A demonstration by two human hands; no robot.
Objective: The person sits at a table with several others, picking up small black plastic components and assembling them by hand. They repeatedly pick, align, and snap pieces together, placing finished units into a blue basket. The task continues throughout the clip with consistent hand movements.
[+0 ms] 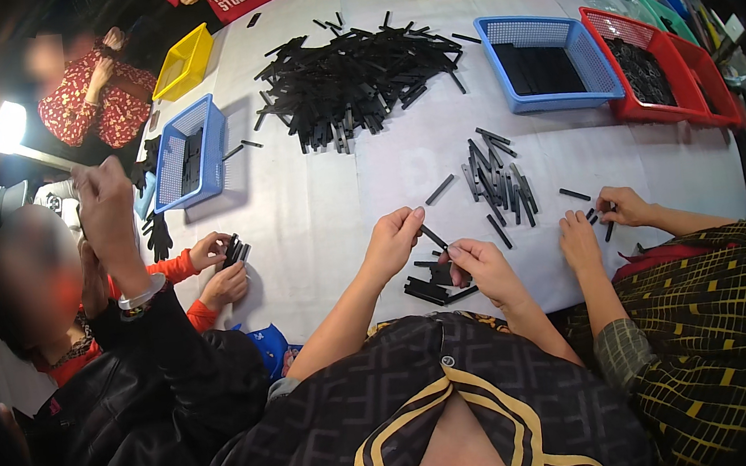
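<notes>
A slim black strip slants between my two hands above the table. My left hand pinches its upper end between thumb and fingers. At the lower end my right hand is closed on the same strip. Just below my hands lies a small heap of black strips, partly covered by my right hand. One loose strip rests beyond my left fingertips. Farther right is a scattered group of similar strips.
A large pile of black strips covers the far middle of the white table. Blue baskets stand right and left, with red baskets farther right. Co-workers' hands handle strips at my right and left.
</notes>
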